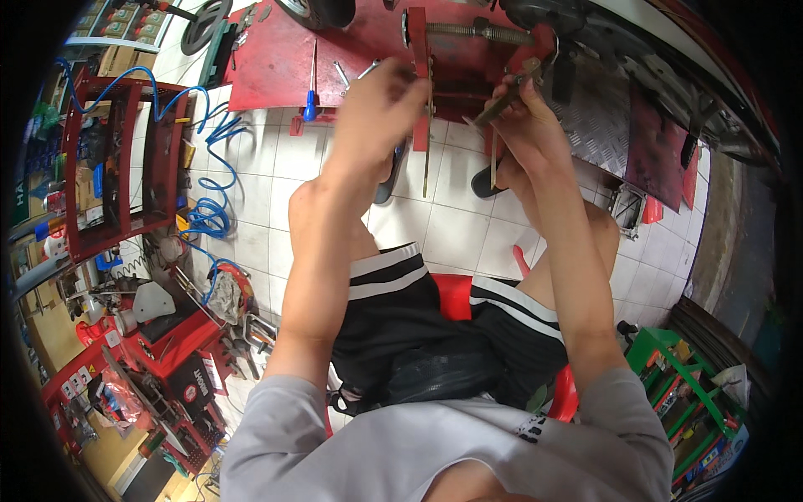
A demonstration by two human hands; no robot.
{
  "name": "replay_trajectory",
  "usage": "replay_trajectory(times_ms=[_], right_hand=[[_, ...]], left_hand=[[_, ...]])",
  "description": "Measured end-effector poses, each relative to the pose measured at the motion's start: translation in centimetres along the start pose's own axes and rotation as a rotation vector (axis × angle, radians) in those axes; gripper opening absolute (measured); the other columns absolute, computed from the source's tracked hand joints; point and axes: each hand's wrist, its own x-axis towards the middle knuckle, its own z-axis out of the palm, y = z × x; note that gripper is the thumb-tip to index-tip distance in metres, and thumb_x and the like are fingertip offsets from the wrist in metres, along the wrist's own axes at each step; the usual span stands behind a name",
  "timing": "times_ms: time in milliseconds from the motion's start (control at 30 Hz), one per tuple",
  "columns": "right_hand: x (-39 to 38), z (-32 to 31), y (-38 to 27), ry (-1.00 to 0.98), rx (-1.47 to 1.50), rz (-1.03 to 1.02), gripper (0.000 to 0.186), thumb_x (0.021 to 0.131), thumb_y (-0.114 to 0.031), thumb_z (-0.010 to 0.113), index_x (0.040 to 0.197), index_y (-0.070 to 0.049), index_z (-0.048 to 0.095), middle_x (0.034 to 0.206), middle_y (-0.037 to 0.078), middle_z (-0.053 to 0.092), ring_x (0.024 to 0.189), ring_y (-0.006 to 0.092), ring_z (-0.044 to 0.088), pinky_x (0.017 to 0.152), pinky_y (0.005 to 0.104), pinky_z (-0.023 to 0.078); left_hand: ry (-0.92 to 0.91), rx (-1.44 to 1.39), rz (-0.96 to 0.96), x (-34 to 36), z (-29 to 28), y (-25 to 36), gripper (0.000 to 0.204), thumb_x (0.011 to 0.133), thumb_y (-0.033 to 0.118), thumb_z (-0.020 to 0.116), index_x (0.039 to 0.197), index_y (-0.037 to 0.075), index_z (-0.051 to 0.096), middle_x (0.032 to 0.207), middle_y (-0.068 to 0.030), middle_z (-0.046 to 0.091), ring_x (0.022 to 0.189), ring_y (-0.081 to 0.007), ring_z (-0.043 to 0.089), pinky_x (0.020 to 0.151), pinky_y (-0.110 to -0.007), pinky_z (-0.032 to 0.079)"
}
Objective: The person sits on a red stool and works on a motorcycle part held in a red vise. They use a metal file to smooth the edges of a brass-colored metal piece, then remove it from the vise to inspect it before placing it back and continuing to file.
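On the red bench [259, 79], a red fixture [418, 38] carries a long threaded screw [452, 29] between two upright ends. My left hand [376, 113], blurred by motion, is at the left upright, its fingers partly hidden and too smeared to read. My right hand [527, 117] grips a worn metal bar [506, 105] angled below the right end of the fixture. A blue-handled screwdriver [309, 105] and some wrenches [340, 71], partly behind my left hand, lie on the bench to the left.
A red rack [130, 159] with a coiled blue hose [211, 219] stands left, above a cluttered red tool cart [159, 326]. A diamond-plate metal sheet [598, 134] is at right, a green rack [677, 376] lower right. White floor tiles [452, 217] lie below the bench.
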Motion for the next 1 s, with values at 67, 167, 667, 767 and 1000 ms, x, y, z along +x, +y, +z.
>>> replay_trajectory(times_ms=[67, 167, 667, 767, 1000], right_hand=[[0.1, 0.2, -0.8, -0.004, -0.008, -0.014, 0.021, 0.09, -0.018, 0.066, 0.107, -0.008, 0.058, 0.099, 0.003, 0.058, 0.091, 0.0176, 0.055, 0.088, 0.0374, 0.046], [0.1, 0.2, -0.8, 0.027, -0.022, -0.028, 0.02, 0.09, -0.017, 0.067, 0.106, -0.007, 0.059, 0.096, 0.002, 0.058, 0.088, 0.017, 0.055, 0.086, 0.0365, 0.047], [0.5, 0.3, -0.3, 0.197, -0.129, 0.026, 0.02, 0.091, -0.008, 0.063, 0.11, -0.002, 0.062, 0.09, 0.007, 0.063, 0.083, 0.0172, 0.06, 0.077, 0.0308, 0.052], [0.7, 0.2, -0.4, 0.204, -0.137, 0.005, 0.019, 0.091, -0.007, 0.063, 0.11, -0.001, 0.063, 0.091, 0.007, 0.063, 0.082, 0.0171, 0.06, 0.077, 0.0312, 0.052], [0.9, -0.4, -0.6, 0.217, -0.138, -0.011, 0.018, 0.092, -0.005, 0.06, 0.11, 0.0, 0.062, 0.095, 0.007, 0.062, 0.086, 0.0169, 0.059, 0.08, 0.0318, 0.05]], left_hand=[[-0.053, 0.064, -0.178, 1.4, -3.4, -2.8, 0.039, 0.086, 0.035, 0.06, 0.094, -0.003, 0.066, 0.079, -0.0183, 0.069, 0.073, -0.0251, 0.068, 0.069, -0.036, 0.053], [-0.286, 0.408, -0.46, 6.9, -5.0, -7.6, 0.035, 0.086, 0.035, 0.058, 0.09, 0.002, 0.069, 0.073, -0.0158, 0.069, 0.072, -0.023, 0.069, 0.067, -0.036, 0.053], [-0.194, 0.755, 0.024, 18.0, 7.6, -33.9, 0.04, 0.079, 0.035, 0.065, 0.108, 0.008, 0.066, 0.105, -0.0215, 0.066, 0.102, -0.0385, 0.062, 0.085, -0.047, 0.05], [0.062, 0.8, 0.166, 17.4, 7.3, -34.3, 0.043, 0.078, 0.038, 0.064, 0.11, 0.009, 0.065, 0.11, -0.022, 0.065, 0.104, -0.039, 0.061, 0.085, -0.047, 0.05], [-0.026, 0.798, 0.323, 17.9, 7.8, -31.1, 0.045, 0.078, 0.039, 0.064, 0.111, 0.009, 0.064, 0.104, -0.0199, 0.066, 0.099, -0.0369, 0.063, 0.081, -0.046, 0.051]])
